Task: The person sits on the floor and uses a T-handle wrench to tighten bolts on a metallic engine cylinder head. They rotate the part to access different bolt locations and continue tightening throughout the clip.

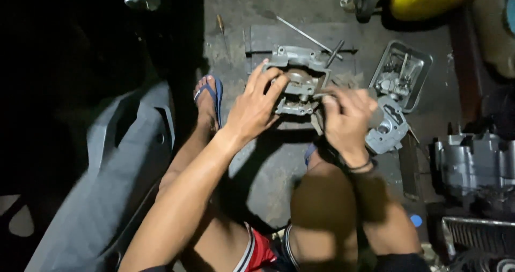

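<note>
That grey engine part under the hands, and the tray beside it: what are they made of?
The engine part looks like cast metal, probably aluminium: dull grey, matte, with rough moulded contours. The tray seems to be thin pressed sheet metal, brighter and shinier along its rim.
</note>
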